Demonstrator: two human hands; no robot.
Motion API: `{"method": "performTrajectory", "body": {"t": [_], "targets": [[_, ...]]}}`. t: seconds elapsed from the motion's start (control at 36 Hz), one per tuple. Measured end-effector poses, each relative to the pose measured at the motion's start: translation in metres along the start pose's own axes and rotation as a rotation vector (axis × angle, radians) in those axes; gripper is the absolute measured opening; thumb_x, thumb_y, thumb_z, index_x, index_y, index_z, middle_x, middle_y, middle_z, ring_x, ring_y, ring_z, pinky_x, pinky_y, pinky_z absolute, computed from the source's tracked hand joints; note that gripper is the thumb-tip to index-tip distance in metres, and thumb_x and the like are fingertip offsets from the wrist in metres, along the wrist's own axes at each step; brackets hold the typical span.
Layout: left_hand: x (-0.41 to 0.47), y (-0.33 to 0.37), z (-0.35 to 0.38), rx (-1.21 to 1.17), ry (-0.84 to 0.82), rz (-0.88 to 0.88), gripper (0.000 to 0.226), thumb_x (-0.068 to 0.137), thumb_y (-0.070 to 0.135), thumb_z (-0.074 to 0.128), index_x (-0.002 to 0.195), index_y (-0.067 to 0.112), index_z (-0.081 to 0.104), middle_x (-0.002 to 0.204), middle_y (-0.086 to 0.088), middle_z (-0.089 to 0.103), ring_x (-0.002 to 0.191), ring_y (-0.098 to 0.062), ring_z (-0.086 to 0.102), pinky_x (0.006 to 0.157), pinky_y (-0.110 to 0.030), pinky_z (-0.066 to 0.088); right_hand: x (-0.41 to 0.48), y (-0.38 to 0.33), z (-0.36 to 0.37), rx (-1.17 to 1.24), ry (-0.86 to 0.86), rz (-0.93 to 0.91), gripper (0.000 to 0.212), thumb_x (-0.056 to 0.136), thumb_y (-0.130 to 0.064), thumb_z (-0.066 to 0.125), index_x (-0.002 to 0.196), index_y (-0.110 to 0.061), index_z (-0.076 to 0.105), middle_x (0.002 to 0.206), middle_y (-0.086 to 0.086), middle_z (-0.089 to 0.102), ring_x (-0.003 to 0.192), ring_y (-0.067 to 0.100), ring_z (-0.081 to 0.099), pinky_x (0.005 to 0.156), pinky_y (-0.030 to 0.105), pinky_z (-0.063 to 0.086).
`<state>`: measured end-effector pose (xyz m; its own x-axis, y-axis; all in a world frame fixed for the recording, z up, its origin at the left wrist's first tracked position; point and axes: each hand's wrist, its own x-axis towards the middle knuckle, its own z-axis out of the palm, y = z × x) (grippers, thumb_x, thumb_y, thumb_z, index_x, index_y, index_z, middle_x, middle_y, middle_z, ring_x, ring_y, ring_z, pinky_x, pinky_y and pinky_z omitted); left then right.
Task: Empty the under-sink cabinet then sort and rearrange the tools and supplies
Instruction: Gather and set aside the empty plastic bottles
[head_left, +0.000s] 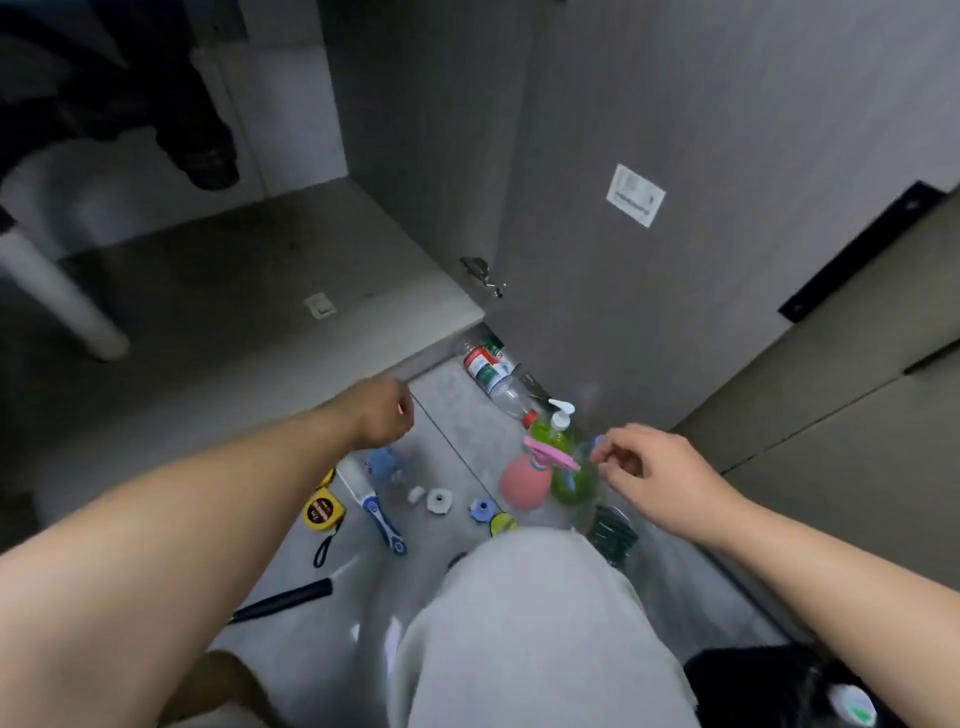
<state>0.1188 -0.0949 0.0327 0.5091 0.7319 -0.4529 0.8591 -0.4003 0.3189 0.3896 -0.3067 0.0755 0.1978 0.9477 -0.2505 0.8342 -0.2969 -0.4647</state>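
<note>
Partly behind the knee (519, 582), a yellow-green disc (503, 523).

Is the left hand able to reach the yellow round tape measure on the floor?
Probably yes: the yellow round tape measure lies uncovered near the left hand, nothing on top of it.

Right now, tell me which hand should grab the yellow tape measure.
Left. The left hand hangs on the same side as the tape measure, just beyond it. The right hand is far over by the green soap bottle, with the knee between.
</note>
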Motion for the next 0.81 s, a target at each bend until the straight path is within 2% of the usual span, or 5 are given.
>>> {"method": "performTrajectory", "body": {"t": [0.08, 0.22, 0.5, 0.72, 0.81], "targets": [[0.015, -0.039, 0.036, -0.057, -0.084, -0.092, 0.034, 0.097, 0.031, 0.059, 0.131, 0.025, 0.06, 0.139, -0.003, 0.059, 0.12, -0.023, 0.058, 0.088, -0.025, 0.043, 0.068, -0.025, 0.03, 0.063, -0.1, -0.022, 0.023, 0.084, -0.009, 0.063, 0.084, -0.032, 0.067, 0.082, -0.014, 0.062, 0.074, -0.001, 0.06, 0.065, 0.008, 0.04], [0.045, -0.072, 0.1, -0.257, -0.202, -0.176, 0.066, 0.097, 0.026, 0.06, 0.156, 0.028, 0.031, 0.155, -0.01, 0.045, 0.134, -0.028, 0.051, 0.095, -0.023, 0.042, 0.168, -0.037, 0.092, -0.001, -0.279, 0.028, 0.017, 0.09, -0.022, 0.066, 0.107, -0.023, 0.069, 0.104, -0.003, 0.066, 0.096, 0.016, 0.064, 0.077, 0.023, 0.045], [0.096, -0.071, 0.182, -0.478, -0.246, -0.23, 0.077, 0.098, 0.052, 0.054, 0.161, 0.034, 0.013, 0.164, -0.008, 0.028, 0.146, -0.031, 0.036, 0.116, -0.032, 0.035, 0.282, -0.005, 0.177, -0.157, -0.167, 0.462, 0.085, 0.087, -0.031, 0.07, 0.155, -0.019, 0.02, 0.154, 0.021, 0.025, 0.142, 0.038, 0.032, 0.116, 0.042, 0.031], [0.093, -0.058, 0.194, -0.592, -0.064, -0.302, 0.054, 0.094, 0.036, 0.067, 0.141, 0.031, 0.042, 0.139, -0.017, 0.047, 0.119, -0.033, 0.053, 0.103, -0.041, 0.048, 0.306, 0.014, 0.198, -0.205, -0.162, 0.574, 0.101, 0.082, -0.035, 0.077, 0.155, -0.01, 0.013, 0.151, 0.023, 0.035, 0.137, 0.04, 0.042, 0.11, 0.044, 0.04], [0.087, -0.053, 0.195, -0.701, 0.011, -0.336, 0.05, 0.09, 0.031, 0.073, 0.131, 0.032, 0.045, 0.135, -0.014, 0.038, 0.109, -0.03, 0.055, 0.096, -0.039, 0.053, 0.298, 0.006, 0.21, -0.135, -0.231, 0.585, 0.099, 0.078, -0.033, 0.081, 0.15, -0.005, 0.021, 0.122, 0.015, 0.059, 0.096, 0.028, 0.062, 0.071, 0.032, 0.054]]}}
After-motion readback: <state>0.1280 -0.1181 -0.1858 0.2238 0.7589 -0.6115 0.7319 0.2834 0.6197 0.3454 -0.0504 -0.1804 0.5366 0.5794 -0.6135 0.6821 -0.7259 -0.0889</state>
